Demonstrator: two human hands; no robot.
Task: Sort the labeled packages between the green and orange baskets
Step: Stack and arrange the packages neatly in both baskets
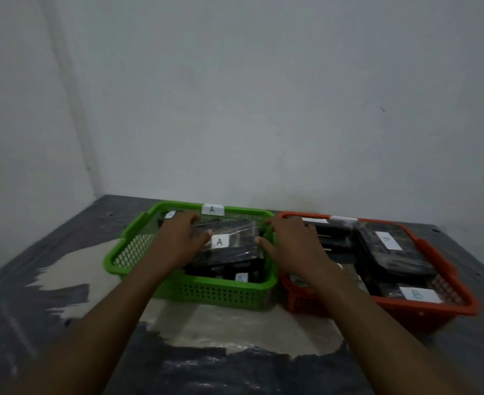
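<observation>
A green basket (206,295) tagged "A" stands left of an orange basket (406,309); both hold black plastic-wrapped packages. The top package (235,243) in the green basket bears a white "A" label. My left hand (181,240) lies on that package's left end, thumb near the label. My right hand (292,243) hovers over the gap between the baskets, its thumb at the package's right edge and its fingers over the orange basket's left side. Whether either hand grips the package is unclear. In the orange basket lie packages labelled "B" (392,246).
The baskets sit near the back of a dark table (235,372) with a worn pale patch (78,269) in front of them. White walls close in behind and at the left.
</observation>
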